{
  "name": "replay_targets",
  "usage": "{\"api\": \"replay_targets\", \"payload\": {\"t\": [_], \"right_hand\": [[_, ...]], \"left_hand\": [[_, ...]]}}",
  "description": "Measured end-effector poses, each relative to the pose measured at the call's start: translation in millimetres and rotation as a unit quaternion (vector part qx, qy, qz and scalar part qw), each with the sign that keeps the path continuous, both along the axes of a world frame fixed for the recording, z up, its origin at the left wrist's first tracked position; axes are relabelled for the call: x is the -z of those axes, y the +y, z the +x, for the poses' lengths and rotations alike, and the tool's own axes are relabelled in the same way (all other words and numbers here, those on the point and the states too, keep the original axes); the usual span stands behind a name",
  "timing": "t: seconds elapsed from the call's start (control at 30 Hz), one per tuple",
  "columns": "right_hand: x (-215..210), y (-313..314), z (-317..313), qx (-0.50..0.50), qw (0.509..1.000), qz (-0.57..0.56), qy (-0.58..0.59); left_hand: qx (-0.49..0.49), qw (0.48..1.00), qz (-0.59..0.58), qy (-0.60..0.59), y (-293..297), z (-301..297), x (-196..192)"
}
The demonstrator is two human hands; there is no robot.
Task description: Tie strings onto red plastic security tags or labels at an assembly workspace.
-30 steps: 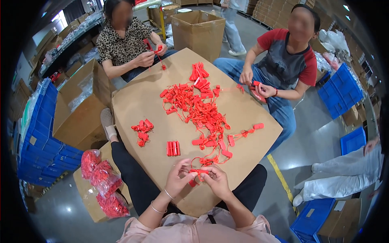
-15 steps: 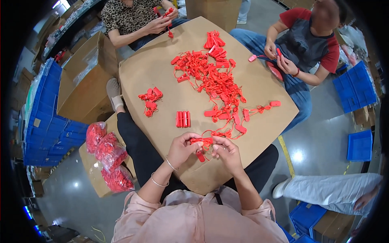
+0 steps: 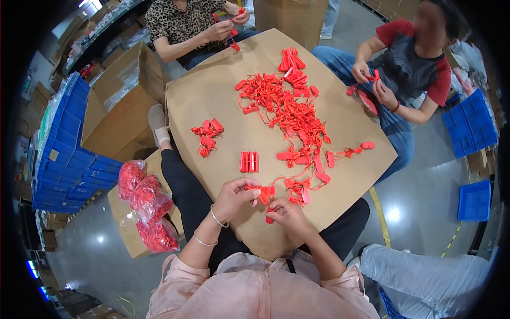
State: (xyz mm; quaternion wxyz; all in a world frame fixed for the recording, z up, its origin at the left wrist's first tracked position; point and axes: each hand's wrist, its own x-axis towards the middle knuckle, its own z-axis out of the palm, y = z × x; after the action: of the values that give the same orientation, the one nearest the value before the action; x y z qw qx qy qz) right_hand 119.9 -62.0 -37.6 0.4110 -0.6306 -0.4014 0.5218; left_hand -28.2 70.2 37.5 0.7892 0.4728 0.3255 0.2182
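Note:
My left hand pinches a looped bundle of red cord just above the near part of the cardboard tabletop. Lower and to the right, my right hand grips a small red plastic piece that hangs below the bundle. Beyond my hands stands a neat row of red sticks. A tangled heap of red cords with plastic ends spreads over the middle and right of the table. One cord with a pinkish end piece lies close to my right hand.
A small cluster of corded red pieces lies at left. Two co-workers handle similar pieces, a person in leopard print and a person in red sleeves. Bagged red goods, an open carton and blue crates stand left.
My right hand has moved down, away from my left, with the red plastic piece. The cord loops are now bunched in my left fingers. The whole view has shifted slightly.

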Motion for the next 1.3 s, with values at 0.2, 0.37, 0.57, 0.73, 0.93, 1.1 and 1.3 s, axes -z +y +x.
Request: {"api": "replay_targets", "payload": {"t": [0.2, 0.37, 0.57, 0.73, 0.93, 1.1, 1.3], "right_hand": [[-35.1, 11.9, 38.6, 0.177, 0.935, 0.024, 0.305], [-43.9, 16.9, 35.8, 0.147, 0.944, 0.043, 0.29], [-38.4, 16.6, 21.2, 0.132, 0.957, 0.142, 0.218], [-30.2, 11.7, 8.9, 0.111, 0.954, 0.137, 0.243], [-24.5, 13.9, -19.8, 0.204, 0.937, 0.083, 0.271], [-10.9, -7.7, -22.9, 0.176, 0.947, 0.04, 0.266], [2.6, -39.1, -18.3, 0.006, 0.976, -0.043, 0.212]], "left_hand": [[0.155, 0.979, 0.058, 0.118, -3.6, -9.1, -3.4], [0.206, 0.945, 0.2, 0.154, -7.6, -8.3, 11.6], [0.209, 0.92, 0.275, 0.187, -11.6, -4.8, 11.5], [0.161, 0.95, 0.21, 0.166, -15.1, -4.6, 13.3], [0.136, 0.96, 0.203, 0.14, -3.1, -3.5, 27.1], [-0.114, 0.918, 0.302, 0.232, 86.8, -10.7, 58.8], [-0.168, 0.693, 0.598, 0.365, 139.0, -10.6, 50.0]]}}
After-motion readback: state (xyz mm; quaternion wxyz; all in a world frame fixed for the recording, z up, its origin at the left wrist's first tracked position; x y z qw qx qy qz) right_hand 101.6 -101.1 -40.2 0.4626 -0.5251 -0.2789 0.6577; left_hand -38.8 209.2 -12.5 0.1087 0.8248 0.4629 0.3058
